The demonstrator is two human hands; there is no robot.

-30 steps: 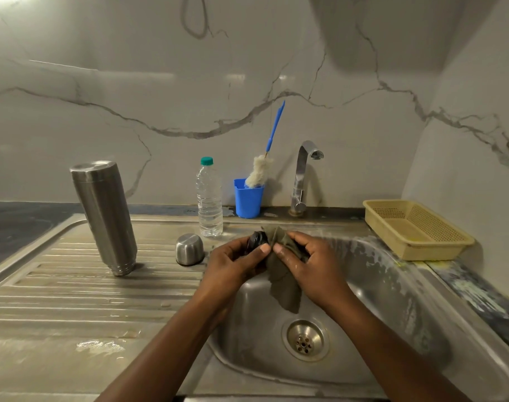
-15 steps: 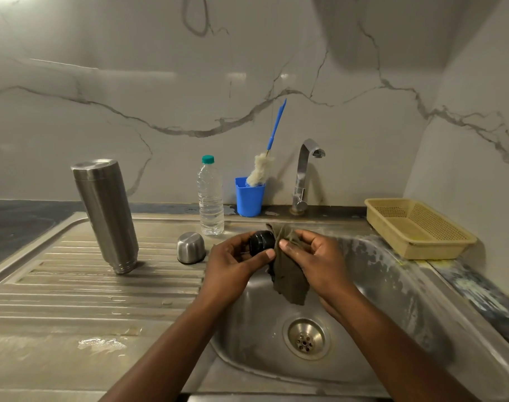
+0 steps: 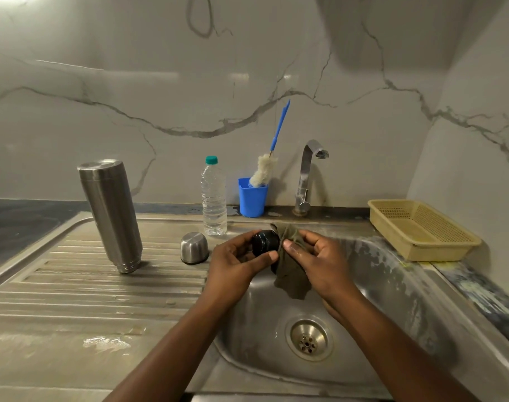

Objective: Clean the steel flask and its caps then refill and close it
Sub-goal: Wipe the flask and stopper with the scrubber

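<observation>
The flask (image 3: 111, 216) stands at middle left of the frame on the ribbed drainboard. It looks mouth down, with a plain brushed-steel body and a flat end on top. It is stiff and probably slick when wet, so I would take it around the middle of the body.

Right of it, near the sink's (image 3: 392, 288) left rim, sits the steel cap (image 3: 193, 247), a small shiny dome. It should be light and smooth, best gripped by its sides.

At centre frame, above the basin, the left hand (image 3: 235, 265) holds the black cap (image 3: 265, 242), thumb and fingers curled around its rim. This cap is round, dark and glossy. I judge it rigid, light and slippery if soapy, so the rim is the surest hold.

Touching its right side is the cloth (image 3: 291, 274), drab green and limp, its lower end hanging free. The right hand (image 3: 322, 262) pinches the cloth's upper part against the cap with thumb and fingertips.
</observation>
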